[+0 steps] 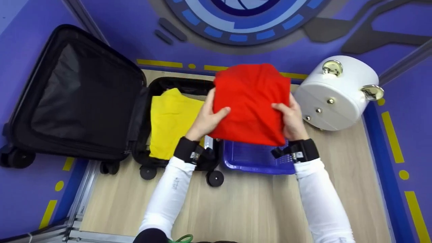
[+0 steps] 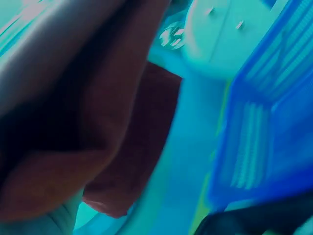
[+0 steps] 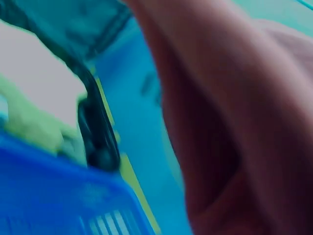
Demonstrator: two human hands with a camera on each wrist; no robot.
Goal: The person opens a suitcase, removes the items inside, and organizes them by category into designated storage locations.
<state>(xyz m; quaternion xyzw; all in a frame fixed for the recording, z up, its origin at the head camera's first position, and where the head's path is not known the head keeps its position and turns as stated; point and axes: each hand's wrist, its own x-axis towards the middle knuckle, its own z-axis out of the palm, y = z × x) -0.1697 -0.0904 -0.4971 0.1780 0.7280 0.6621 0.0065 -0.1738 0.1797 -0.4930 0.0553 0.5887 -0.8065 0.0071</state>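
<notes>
Red cloth (image 1: 249,104) partly hides blue basket (image 1: 249,157), between suitcase (image 1: 87,98) and white drum (image 1: 341,87); left hand (image 1: 208,118) and right hand (image 1: 292,118) pinch cloth's sides.

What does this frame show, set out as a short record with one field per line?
Left hand: grips the left side of a red cloth
Right hand: grips its right side
Cloth position: held up, hiding part of a blue basket in the head view
Suitcase: open, yellow cloth inside
Far right: white cylindrical container
</notes>
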